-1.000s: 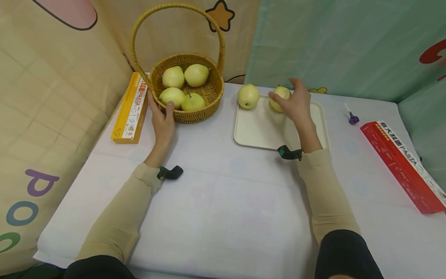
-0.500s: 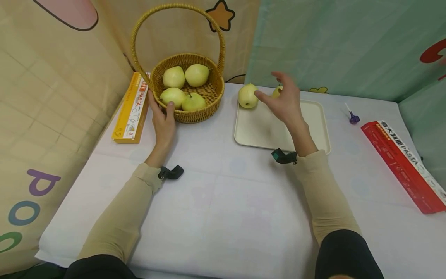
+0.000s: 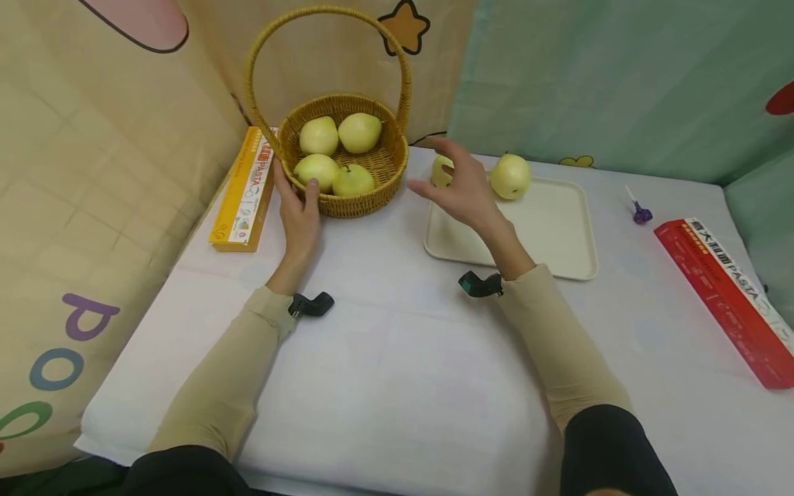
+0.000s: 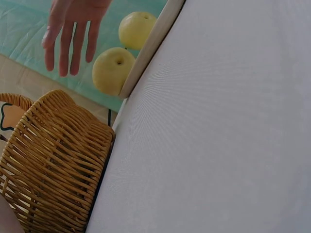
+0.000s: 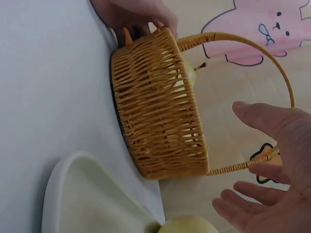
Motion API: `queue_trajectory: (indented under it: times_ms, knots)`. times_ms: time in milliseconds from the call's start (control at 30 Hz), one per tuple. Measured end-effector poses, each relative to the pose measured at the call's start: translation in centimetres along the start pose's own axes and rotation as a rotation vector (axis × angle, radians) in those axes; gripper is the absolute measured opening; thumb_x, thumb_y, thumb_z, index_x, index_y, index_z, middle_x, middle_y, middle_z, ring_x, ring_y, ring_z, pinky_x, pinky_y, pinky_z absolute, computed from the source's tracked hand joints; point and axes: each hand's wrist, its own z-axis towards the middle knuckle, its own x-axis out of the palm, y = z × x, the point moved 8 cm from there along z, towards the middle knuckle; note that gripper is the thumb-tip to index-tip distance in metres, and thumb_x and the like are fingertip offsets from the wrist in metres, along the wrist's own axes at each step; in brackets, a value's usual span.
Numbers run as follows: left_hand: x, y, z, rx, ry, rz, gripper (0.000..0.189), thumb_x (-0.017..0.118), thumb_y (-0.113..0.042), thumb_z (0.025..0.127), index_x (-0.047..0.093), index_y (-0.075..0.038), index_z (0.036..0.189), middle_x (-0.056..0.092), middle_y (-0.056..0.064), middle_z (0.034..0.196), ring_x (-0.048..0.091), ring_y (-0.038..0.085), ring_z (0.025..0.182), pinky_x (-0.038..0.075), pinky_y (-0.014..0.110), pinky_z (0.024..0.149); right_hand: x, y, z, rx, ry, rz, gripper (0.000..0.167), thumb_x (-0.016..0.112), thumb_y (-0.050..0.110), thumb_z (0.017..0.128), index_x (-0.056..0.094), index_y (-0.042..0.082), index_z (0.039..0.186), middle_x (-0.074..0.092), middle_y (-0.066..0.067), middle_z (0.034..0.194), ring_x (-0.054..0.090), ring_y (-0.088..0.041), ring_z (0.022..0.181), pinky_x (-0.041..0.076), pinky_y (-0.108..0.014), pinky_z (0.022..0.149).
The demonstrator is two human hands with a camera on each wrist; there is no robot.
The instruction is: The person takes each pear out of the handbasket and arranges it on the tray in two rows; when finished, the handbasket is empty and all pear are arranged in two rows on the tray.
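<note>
My left hand grips the near left side of a wicker basket, thumb at the rim and fingers along the outside. Several pale green pears lie inside the basket, under its tall hooped handle. My right hand is held up over the left part of a cream tray, fingers spread and nothing in them. Behind it, one pear at the tray's far left corner is partly hidden. Another pear sits to the right on the tray's far side. The right wrist view shows the right hand with its palm towards the basket.
Left of the basket lies a yellow pasta box, close beside the left hand. On the right are a purple lollipop and a red pasta box. Printed curtains stand along the table's far edge.
My right hand has moved left, away from the right pear to in front of the left one. The left hand stays at the basket. The head view has shifted slightly.
</note>
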Motion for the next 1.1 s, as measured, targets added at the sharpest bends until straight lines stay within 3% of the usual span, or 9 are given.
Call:
queue_trajectory:
  times_ms: [133,233,367,500,667,767,967,1100]
  knots:
    - [0.0,0.2,0.0,-0.009,0.002,0.008,0.084,0.047,-0.041,0.108,0.0,-0.011,0.171,0.004,0.002,0.179,0.01,0.004,0.159,0.011,0.018,0.127,1.8,1.8,1.4,-0.074,0.058,0.068,0.079,0.084,0.029,0.092,0.044,0.011,0.158,0.049,-0.007,0.161,0.049,-0.026,0.147,0.048,-0.039,0.116]
    - [0.0,0.3,0.0,-0.016,-0.001,0.015,0.083,0.047,-0.04,0.108,0.001,-0.011,0.171,0.004,0.003,0.179,0.01,0.004,0.159,0.01,0.018,0.127,3.0,2.8,2.4,-0.084,0.091,0.084,0.079,0.084,0.03,0.092,0.045,0.01,0.158,0.051,-0.007,0.159,0.049,-0.025,0.146,0.047,-0.037,0.116]
    - [0.0,0.4,0.1,-0.018,-0.002,0.016,0.083,0.047,-0.04,0.108,0.0,-0.012,0.171,0.005,0.002,0.179,0.011,0.004,0.159,0.01,0.018,0.127,4.5,3.9,3.7,-0.088,0.148,0.025,0.08,0.084,0.037,0.091,0.047,0.01,0.157,0.052,-0.006,0.159,0.049,-0.021,0.146,0.043,-0.032,0.119]
    - [0.0,0.3,0.1,-0.018,0.002,0.011,0.083,0.048,-0.04,0.108,0.001,-0.012,0.171,0.005,0.001,0.179,0.011,0.003,0.159,0.01,0.017,0.127,6.3,4.9,5.0,-0.108,0.248,-0.039,0.081,0.084,0.041,0.09,0.049,0.009,0.156,0.052,-0.009,0.159,0.051,-0.025,0.145,0.043,-0.036,0.119]
    - [0.1,0.3,-0.1,-0.021,0.009,0.004,0.083,0.048,-0.042,0.108,0.001,-0.013,0.171,0.006,0.0,0.179,0.012,0.002,0.159,0.01,0.018,0.127,8.6,5.6,6.1,-0.052,0.448,-0.025,0.075,0.085,0.037,0.09,0.054,0.007,0.152,0.056,-0.012,0.155,0.051,-0.027,0.144,0.043,-0.042,0.118]
    - [0.2,0.2,0.0,-0.02,0.018,0.002,0.084,0.047,-0.044,0.108,0.0,-0.014,0.171,0.006,-0.001,0.179,0.013,0.003,0.159,0.011,0.018,0.127,9.5,5.9,6.5,-0.015,0.519,-0.048,0.071,0.085,0.033,0.091,0.056,0.005,0.149,0.057,-0.012,0.153,0.05,-0.026,0.145,0.042,-0.04,0.119]
    - [0.0,0.3,0.0,-0.03,0.004,0.017,0.084,0.048,-0.043,0.108,0.0,-0.014,0.171,0.006,-0.001,0.179,0.012,0.002,0.159,0.011,0.017,0.127,10.1,5.8,7.3,0.081,0.551,-0.116,0.064,0.082,0.027,0.093,0.058,0.005,0.148,0.058,-0.009,0.153,0.051,-0.023,0.143,0.045,-0.034,0.116]
    - [-0.1,0.3,0.0,-0.031,0.01,0.017,0.084,0.048,-0.043,0.108,0.0,-0.013,0.171,0.005,-0.001,0.179,0.011,0.002,0.159,0.01,0.017,0.127,10.1,5.6,7.6,0.11,0.547,-0.178,0.065,0.084,0.03,0.092,0.059,0.007,0.148,0.062,-0.007,0.144,0.055,-0.021,0.125,0.047,-0.029,0.104]
